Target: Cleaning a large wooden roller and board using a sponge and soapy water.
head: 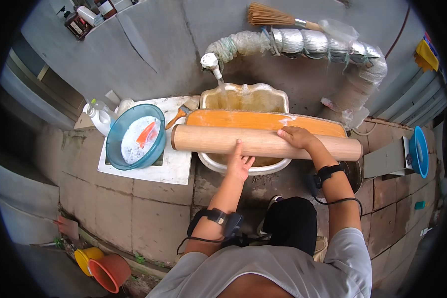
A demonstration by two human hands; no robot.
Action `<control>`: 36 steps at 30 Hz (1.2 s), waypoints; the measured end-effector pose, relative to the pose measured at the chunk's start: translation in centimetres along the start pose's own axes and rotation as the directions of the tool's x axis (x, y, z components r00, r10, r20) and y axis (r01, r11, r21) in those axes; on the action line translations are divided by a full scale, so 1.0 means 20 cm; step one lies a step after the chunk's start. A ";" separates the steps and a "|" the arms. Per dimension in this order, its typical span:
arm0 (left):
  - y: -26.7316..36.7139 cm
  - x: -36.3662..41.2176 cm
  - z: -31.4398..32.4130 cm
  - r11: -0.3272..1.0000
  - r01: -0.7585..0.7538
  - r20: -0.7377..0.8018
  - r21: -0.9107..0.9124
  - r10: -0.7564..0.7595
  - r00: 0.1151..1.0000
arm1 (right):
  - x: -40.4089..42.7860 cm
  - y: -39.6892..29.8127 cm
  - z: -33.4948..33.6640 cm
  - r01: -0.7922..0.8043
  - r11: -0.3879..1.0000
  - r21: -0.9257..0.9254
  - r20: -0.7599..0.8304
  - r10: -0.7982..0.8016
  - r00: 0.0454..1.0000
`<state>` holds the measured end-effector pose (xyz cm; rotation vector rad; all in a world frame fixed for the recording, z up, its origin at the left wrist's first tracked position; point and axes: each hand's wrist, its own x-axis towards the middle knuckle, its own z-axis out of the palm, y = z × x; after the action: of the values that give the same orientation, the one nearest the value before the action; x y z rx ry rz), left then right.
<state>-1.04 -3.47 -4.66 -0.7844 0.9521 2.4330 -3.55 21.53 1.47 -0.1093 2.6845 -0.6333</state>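
Observation:
A long rolled mat [208, 139], light wood-coloured with a dark edge, lies level across an orange board [246, 120] over a white-rimmed basin [246, 172]. My left hand [240, 164] is at the roll's near side, its index finger laid on the surface and the other fingers partly hidden or below it. My right hand [297, 137] rests over the top of the roll, right of its middle. Water runs from a white tap [209, 61] into the basin behind the board. A brush with an orange-brown handle [176, 118] lies at the board's left end.
Left of the basin, a teal tub [111, 149] of suds with an orange object stands on a white slab [178, 167], beside a white bottle [98, 119]. A foil-wrapped pipe [313, 41] carries a straw whisk [270, 14]. A blue basin [418, 152] is at the right.

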 end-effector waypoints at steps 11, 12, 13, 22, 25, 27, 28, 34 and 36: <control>-0.07 0.02 0.08 0.982 0.034 0.135 -0.186 -0.009 0.991 | 0.47 0.14 0.01 -0.020 0.975 -0.223 -0.140 -0.012 0.990; -0.07 0.00 0.09 0.979 0.051 0.128 -0.197 -0.026 0.991 | 0.49 0.11 0.02 -0.008 0.973 -0.229 -0.131 -0.022 0.991; -0.07 0.00 0.09 0.976 0.069 0.124 -0.208 -0.044 0.991 | 0.50 0.07 0.03 -0.032 0.951 -0.308 -0.127 -0.008 0.992; -0.13 0.01 0.11 0.957 0.074 0.160 -0.279 -0.030 0.987 | 0.40 0.00 -0.02 -0.043 0.970 -0.241 -0.217 -0.010 0.976; -0.12 0.00 0.12 0.960 0.064 0.135 -0.272 -0.027 0.990 | 0.30 -0.08 -0.05 -0.030 0.966 -0.256 -0.240 -0.034 0.970; -0.11 0.00 0.12 0.963 0.065 0.126 -0.263 -0.033 0.992 | 0.26 -0.09 -0.08 -0.046 0.969 -0.243 -0.247 -0.016 0.969; -0.12 0.00 0.12 0.962 0.067 0.142 -0.265 -0.030 0.989 | 0.26 -0.07 -0.11 -0.009 0.981 -0.193 -0.189 -0.028 0.982; -0.12 0.00 0.12 0.963 0.058 0.142 -0.264 -0.021 0.990 | 0.34 -0.10 -0.09 0.067 0.994 -0.082 -0.072 -0.073 0.995; -0.12 0.01 0.12 0.962 0.055 0.138 -0.266 -0.019 0.990 | 0.39 -0.12 -0.03 0.157 0.982 -0.103 -0.133 -0.170 0.976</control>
<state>-0.67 -0.03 -4.41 -0.7071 0.5577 2.5774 -10.97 18.38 0.38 -0.3257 2.8638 -0.5852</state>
